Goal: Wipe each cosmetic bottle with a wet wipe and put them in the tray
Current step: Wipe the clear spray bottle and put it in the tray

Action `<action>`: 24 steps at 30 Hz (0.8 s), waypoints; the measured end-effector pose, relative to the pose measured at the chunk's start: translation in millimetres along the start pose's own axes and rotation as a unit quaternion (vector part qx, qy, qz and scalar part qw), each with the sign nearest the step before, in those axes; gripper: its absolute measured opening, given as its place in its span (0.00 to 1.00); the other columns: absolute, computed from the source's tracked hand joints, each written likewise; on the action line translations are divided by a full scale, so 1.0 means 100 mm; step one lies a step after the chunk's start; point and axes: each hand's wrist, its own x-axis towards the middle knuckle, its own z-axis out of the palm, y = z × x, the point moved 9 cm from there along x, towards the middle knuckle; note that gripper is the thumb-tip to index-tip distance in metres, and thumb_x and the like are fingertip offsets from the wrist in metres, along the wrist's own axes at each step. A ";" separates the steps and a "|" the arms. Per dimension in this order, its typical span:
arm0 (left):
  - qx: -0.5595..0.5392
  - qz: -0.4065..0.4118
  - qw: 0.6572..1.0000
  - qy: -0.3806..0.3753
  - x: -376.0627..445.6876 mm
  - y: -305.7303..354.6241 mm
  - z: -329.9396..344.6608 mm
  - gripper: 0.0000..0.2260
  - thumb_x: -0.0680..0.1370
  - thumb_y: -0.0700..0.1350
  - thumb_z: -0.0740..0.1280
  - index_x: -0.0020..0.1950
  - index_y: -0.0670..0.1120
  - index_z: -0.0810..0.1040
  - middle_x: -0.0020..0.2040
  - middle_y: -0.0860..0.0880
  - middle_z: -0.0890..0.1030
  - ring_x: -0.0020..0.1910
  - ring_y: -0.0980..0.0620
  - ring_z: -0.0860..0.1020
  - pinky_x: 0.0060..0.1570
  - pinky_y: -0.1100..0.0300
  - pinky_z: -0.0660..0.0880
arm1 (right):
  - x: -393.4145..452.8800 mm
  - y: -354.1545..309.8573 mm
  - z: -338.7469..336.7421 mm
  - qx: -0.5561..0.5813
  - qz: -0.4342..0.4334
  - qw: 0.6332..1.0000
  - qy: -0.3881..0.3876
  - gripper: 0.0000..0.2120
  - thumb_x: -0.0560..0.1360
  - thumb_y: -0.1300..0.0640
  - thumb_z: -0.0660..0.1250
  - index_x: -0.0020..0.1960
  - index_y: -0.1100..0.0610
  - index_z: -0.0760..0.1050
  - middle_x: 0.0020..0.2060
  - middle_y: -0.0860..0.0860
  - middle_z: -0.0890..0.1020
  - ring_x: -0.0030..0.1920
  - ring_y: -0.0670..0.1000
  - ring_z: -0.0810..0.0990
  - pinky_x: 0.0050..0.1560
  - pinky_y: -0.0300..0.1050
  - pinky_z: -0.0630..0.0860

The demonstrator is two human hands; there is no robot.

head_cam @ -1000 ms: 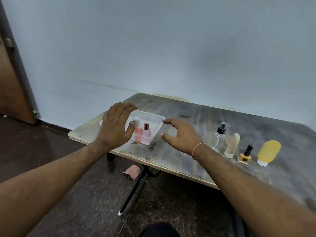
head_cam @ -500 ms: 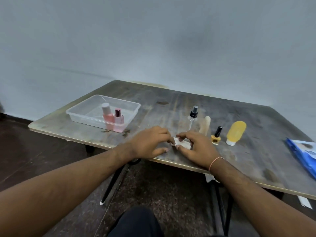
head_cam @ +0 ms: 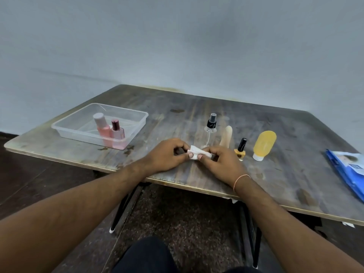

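The wipe [head_cam: 197,154] I held was white, and the tray [head_cam: 78,133] was clear, with two pink bottles [head_cam: 110,133] inside. On the grey, streaked table [head_cam: 285,154] stood a clear black-capped sprayer [head_cam: 211,131], a beige tube [head_cam: 227,135], a yellow black-capped polish [head_cam: 240,150] and a yellow bottle [head_cam: 264,144]. The packet [head_cam: 348,170] was blue.

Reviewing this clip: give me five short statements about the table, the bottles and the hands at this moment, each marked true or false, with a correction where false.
1. Two pink bottles stand inside the clear tray. True.
2. The left hand and right hand both pinch a white wipe. True.
3. The yellow tube is in the tray. False: it stands on the table, right of the nail polish.
4. The spray bottle has a black top. True.
5. The blue packet lies beside the tray. False: it lies at the table's far right edge.
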 end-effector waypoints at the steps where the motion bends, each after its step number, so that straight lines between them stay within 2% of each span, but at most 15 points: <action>1: -0.044 -0.022 0.999 -0.008 0.01 -0.03 0.00 0.02 0.80 0.49 0.77 0.50 0.55 0.86 0.48 0.52 0.87 0.46 0.54 0.84 0.50 0.57 0.79 | -0.02 0.02 -0.02 0.033 0.011 0.999 0.005 0.05 0.79 0.47 0.75 0.52 0.46 0.87 0.41 0.46 0.86 0.40 0.44 0.82 0.47 0.47 0.79; 4: -0.141 -0.064 0.988 -0.024 0.03 -0.07 0.02 0.04 0.82 0.46 0.75 0.49 0.53 0.88 0.47 0.52 0.89 0.45 0.56 0.83 0.49 0.60 0.78 | -0.07 0.07 -0.07 0.120 0.028 0.992 0.022 0.02 0.79 0.51 0.76 0.50 0.47 0.88 0.36 0.50 0.86 0.36 0.44 0.79 0.42 0.45 0.75; 6: -0.172 -0.094 0.981 -0.006 0.07 -0.11 0.02 0.04 0.84 0.45 0.72 0.52 0.52 0.87 0.47 0.54 0.87 0.44 0.59 0.81 0.49 0.65 0.77 | -0.08 0.10 -0.09 0.153 0.041 0.987 0.035 0.02 0.78 0.51 0.76 0.49 0.48 0.88 0.33 0.47 0.84 0.35 0.45 0.77 0.41 0.46 0.74; 10: -0.127 -0.091 0.987 0.032 0.22 -0.12 0.08 0.12 0.83 0.41 0.70 0.64 0.55 0.80 0.58 0.53 0.84 0.50 0.60 0.81 0.55 0.67 0.76 | -0.11 0.13 -0.11 0.179 0.055 0.981 0.049 0.06 0.73 0.48 0.74 0.48 0.46 0.88 0.39 0.46 0.88 0.39 0.49 0.83 0.44 0.54 0.82; 12: -0.112 -0.078 0.990 0.034 0.32 -0.08 0.12 0.15 0.83 0.41 0.70 0.66 0.58 0.78 0.60 0.55 0.83 0.56 0.59 0.82 0.58 0.67 0.76 | -0.13 0.13 -0.13 0.179 0.056 0.981 0.058 0.07 0.72 0.50 0.72 0.47 0.46 0.88 0.40 0.46 0.88 0.40 0.48 0.84 0.46 0.55 0.82; 15: -0.126 -0.070 0.989 0.021 0.46 -0.01 0.21 0.16 0.82 0.42 0.72 0.67 0.58 0.77 0.61 0.56 0.83 0.60 0.55 0.81 0.61 0.63 0.76 | -0.13 0.16 -0.17 0.171 0.065 0.981 0.070 0.09 0.69 0.48 0.70 0.44 0.48 0.87 0.39 0.46 0.88 0.41 0.49 0.84 0.45 0.56 0.82; 18: -0.117 -0.075 0.990 0.008 0.56 0.03 0.27 0.18 0.79 0.49 0.77 0.66 0.59 0.77 0.63 0.58 0.83 0.61 0.55 0.81 0.63 0.60 0.77 | -0.13 0.18 -0.17 0.157 0.072 0.982 0.071 0.09 0.66 0.46 0.69 0.39 0.48 0.85 0.34 0.47 0.85 0.37 0.47 0.80 0.42 0.56 0.80; 22: -0.112 -0.092 0.989 -0.038 0.63 0.03 0.40 0.16 0.77 0.53 0.79 0.63 0.58 0.79 0.57 0.57 0.82 0.57 0.56 0.80 0.58 0.62 0.76 | -0.12 0.19 -0.16 0.164 0.086 0.980 0.076 0.07 0.66 0.47 0.69 0.38 0.49 0.83 0.32 0.46 0.82 0.36 0.47 0.78 0.40 0.52 0.76; 24: -0.113 -0.108 0.987 -0.032 0.64 0.03 0.41 0.13 0.78 0.52 0.78 0.61 0.57 0.81 0.54 0.56 0.81 0.54 0.56 0.80 0.55 0.64 0.75 | -0.14 0.20 -0.18 0.174 0.090 0.976 0.091 0.07 0.67 0.48 0.69 0.38 0.51 0.83 0.32 0.45 0.82 0.36 0.46 0.78 0.40 0.49 0.75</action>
